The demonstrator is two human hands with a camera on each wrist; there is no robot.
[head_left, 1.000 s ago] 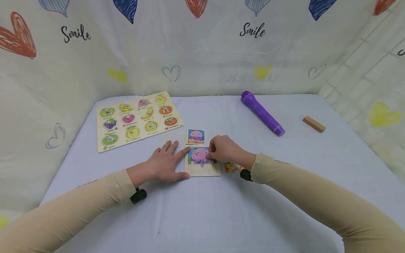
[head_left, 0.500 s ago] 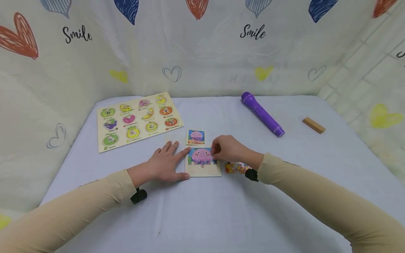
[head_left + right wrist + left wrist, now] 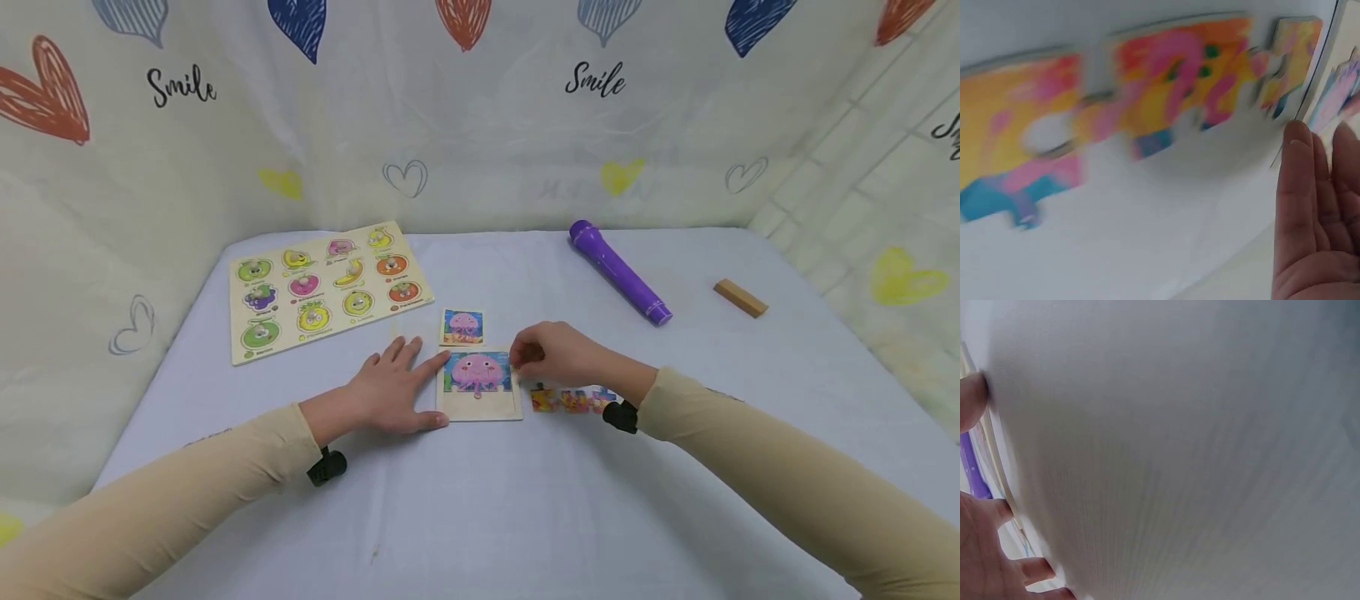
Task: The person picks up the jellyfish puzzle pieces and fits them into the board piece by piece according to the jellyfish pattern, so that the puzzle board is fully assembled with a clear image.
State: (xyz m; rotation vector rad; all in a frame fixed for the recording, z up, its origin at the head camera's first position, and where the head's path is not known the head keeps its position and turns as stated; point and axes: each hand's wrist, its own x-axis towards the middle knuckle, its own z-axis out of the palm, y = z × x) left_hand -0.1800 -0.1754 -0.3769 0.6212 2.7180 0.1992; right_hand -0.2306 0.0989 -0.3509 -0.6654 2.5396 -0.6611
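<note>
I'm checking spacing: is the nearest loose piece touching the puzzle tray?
Apart: the head view shows white cloth between puzzle tray and loose piece.

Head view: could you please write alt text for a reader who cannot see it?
A left hand rests spread against a partly filled jellyfish puzzle on a white table; the right hand is at the opposite edge, near three loose pieces. Beyond lie a jellyfish card, fruit board, purple tube and block.

Three loose puzzle pieces (image 3: 575,401) lie with one each of tray (image 3: 480,409), card (image 3: 462,327), fruit board (image 3: 330,293), microphone (image 3: 621,273) and block (image 3: 741,297).
</note>
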